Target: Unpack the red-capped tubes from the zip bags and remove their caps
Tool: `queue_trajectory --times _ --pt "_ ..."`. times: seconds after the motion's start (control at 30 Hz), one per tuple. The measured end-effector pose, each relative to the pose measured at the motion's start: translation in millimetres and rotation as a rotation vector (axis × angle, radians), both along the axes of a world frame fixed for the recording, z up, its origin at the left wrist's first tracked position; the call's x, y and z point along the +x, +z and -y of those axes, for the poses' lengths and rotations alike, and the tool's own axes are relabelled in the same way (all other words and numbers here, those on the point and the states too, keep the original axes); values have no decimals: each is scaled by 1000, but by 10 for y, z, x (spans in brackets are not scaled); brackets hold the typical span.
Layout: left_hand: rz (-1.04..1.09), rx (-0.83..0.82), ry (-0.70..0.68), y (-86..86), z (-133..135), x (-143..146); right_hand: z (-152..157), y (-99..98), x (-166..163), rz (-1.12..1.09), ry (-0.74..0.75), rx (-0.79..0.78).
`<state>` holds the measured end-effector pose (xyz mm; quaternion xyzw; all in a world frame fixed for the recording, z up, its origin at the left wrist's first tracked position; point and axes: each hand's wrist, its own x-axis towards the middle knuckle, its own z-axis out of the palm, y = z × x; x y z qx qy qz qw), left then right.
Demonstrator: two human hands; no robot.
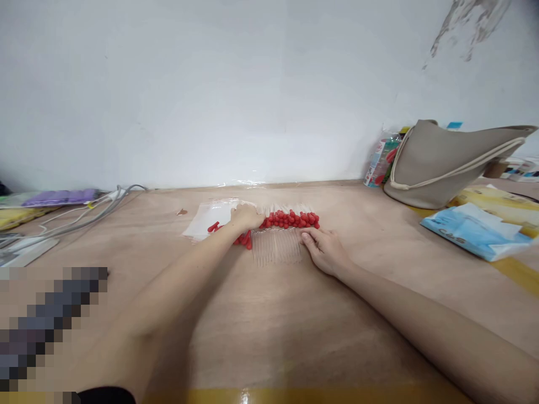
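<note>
A row of small red bulb-shaped pieces (290,219) lies along a clear plastic comb-like strip (275,247), whose thin teeth point toward me. More pale teeth show behind the row. My left hand (246,217) is closed over the row's left end, fingers curled down; what its fingertips hold is hidden. Below that wrist are loose red pieces (247,241), and another red piece (213,227) lies to its left on a white sheet (206,217). At the strip's right end, my right hand (326,248) is closed, thumb and fingers pinching the strip's edge.
A grey-beige bag (433,163) stands at the back right beside a clear printed package (381,160). Nearer is a blue tissue pack (467,230). Grey cables (105,207) and purple packs (61,197) lie at the left. A white wall (210,101) closes off the table's back.
</note>
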<state>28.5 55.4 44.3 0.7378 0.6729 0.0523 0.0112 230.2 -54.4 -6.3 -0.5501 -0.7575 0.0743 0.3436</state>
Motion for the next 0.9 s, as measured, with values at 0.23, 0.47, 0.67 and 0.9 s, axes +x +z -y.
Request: queue_trajectory --times 0.23,0.47,0.67,0.9 --pt "47 0 20 52 -7 -4 2 12 -6 9 -8 7" --pt "161 70 -133 319 226 -274 -9 -1 11 -65 -25 85" --pt "380 228 -429 67 894 -415 -31 -36 37 -222 21 312" --pt "334 444 -723 -402 1101 -391 89 31 27 -86 204 426"
